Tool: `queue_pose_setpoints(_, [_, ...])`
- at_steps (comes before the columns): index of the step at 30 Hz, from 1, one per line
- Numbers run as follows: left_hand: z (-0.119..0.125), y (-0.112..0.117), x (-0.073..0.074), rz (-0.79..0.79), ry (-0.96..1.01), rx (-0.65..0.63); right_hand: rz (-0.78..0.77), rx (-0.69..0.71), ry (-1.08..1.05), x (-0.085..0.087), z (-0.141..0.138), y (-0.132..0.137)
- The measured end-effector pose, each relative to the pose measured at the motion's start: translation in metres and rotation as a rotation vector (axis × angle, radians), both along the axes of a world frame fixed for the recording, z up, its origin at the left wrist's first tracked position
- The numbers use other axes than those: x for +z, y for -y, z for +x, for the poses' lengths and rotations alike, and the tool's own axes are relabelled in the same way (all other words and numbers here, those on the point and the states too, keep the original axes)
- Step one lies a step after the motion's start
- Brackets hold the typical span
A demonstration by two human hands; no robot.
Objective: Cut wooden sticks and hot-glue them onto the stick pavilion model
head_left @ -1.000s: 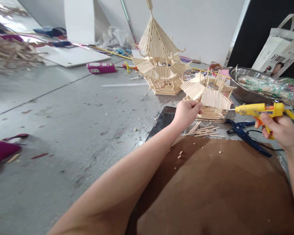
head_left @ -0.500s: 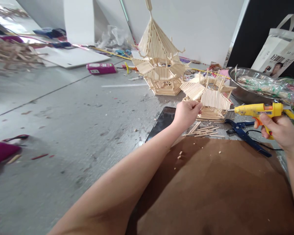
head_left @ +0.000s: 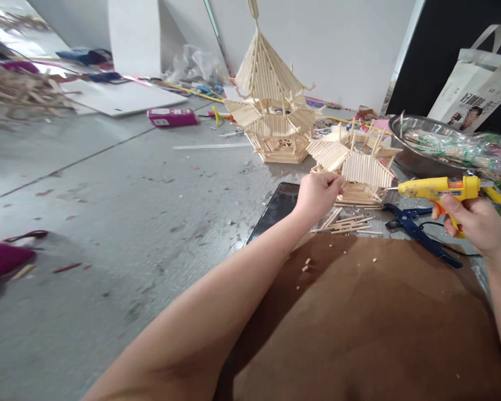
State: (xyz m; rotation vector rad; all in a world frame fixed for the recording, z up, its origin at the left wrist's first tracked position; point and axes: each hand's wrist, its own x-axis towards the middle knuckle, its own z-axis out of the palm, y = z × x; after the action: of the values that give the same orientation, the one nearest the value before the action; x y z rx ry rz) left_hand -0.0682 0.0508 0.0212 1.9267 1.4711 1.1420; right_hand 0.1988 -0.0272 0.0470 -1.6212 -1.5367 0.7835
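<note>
My right hand is wrapped round the handle of a yellow glue gun. The gun's nozzle points left, close to the right edge of a small pavilion model built of wooden sticks. At the model's front left, my left hand is closed in a pinch near its lower edge; what lies between the fingertips cannot be made out. Loose cut sticks lie just in front of the model. Blue-handled cutters rest below the glue gun.
A taller stick pagoda stands behind. A dark phone or tablet lies by my left wrist. Brown sheet covers the front. At the right are a metal bowl with wrapped sticks and a white bag. Purple boxes sit at left.
The glue gun and my right hand have shifted very slightly left. My left hand and the models look unmoved.
</note>
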Motion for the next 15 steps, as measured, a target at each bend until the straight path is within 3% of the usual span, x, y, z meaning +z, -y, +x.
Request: queue_pose_setpoints(15, [-0.0002, 0.0000, 0.0000, 0.020, -0.032, 0.003, 0.023, 0.013, 0.003, -0.0027, 0.0012, -0.0005])
